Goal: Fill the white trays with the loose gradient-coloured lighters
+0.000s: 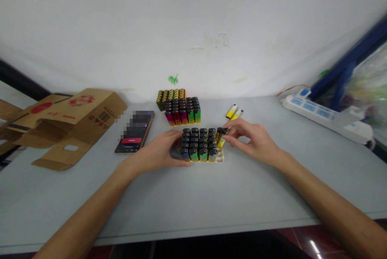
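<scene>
A pale tray [220, 157] stands on the table with rows of upright lighters [194, 155], black-topped with blue, green and yellowish bodies. My left hand [159, 149] is curved around the tray's left side, thumb behind and fingers along the front, gripping it. At the tray's right column, my right hand [255, 140] pinches a yellow lighter [221, 142] by its black top between thumb and fingers. The slots at the front of that column hold no lighters. Just behind my right hand, two yellow lighters [232, 111] lie on the table.
Behind the tray stand a block of pink and green lighters [183, 116] and a gold-topped block [171, 94]. A phone [133, 134] and an opened cardboard box [81, 120] lie left. A white power strip [328, 116] lies right. The wall [193, 29] bounds the table's back.
</scene>
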A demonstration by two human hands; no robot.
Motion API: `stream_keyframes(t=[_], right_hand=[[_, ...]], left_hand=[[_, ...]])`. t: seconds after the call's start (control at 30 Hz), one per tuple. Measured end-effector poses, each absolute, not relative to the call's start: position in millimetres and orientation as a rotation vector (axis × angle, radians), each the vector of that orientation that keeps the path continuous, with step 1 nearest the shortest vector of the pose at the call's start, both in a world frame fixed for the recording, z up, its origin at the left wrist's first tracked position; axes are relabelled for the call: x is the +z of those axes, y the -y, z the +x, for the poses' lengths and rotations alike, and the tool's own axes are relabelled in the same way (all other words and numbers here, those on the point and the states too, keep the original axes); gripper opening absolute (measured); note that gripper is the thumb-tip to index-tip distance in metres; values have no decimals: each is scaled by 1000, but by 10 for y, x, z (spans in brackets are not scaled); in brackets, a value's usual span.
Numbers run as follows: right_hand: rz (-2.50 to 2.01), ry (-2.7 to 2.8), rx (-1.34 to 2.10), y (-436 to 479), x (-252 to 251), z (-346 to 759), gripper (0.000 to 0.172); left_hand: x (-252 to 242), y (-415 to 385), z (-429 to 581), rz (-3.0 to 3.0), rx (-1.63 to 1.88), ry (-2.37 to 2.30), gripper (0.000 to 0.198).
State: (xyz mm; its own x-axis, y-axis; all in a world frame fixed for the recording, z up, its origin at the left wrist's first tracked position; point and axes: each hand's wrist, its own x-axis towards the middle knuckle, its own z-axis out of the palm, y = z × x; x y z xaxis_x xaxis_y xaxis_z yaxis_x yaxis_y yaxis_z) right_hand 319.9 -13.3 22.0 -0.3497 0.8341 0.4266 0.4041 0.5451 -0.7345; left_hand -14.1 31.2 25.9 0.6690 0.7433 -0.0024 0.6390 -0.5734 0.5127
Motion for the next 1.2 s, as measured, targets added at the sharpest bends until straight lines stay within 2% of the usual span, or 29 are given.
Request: stream_keyframes(t=[0.3, 0.5, 0.7, 0.97, 1.2], right_hand=[[-1053, 2030, 521, 169, 274, 3207, 19], [-1106, 2018, 629, 158, 231, 3196, 20], [-1077, 2064, 605, 141, 264, 3249, 19], [-1089, 2138, 554, 146, 260, 3261, 24], [-1194, 2156, 592, 123, 194, 3227, 21]], left_hand=[[296, -292, -122, 2401, 279, -1100, 69], [288, -288, -126, 2415, 301, -1084, 67], [291, -289, -126, 2408, 269, -1091, 73], [290, -290, -120, 2415, 271, -1081, 69], [292, -288, -125, 2408, 272, -1086, 71]])
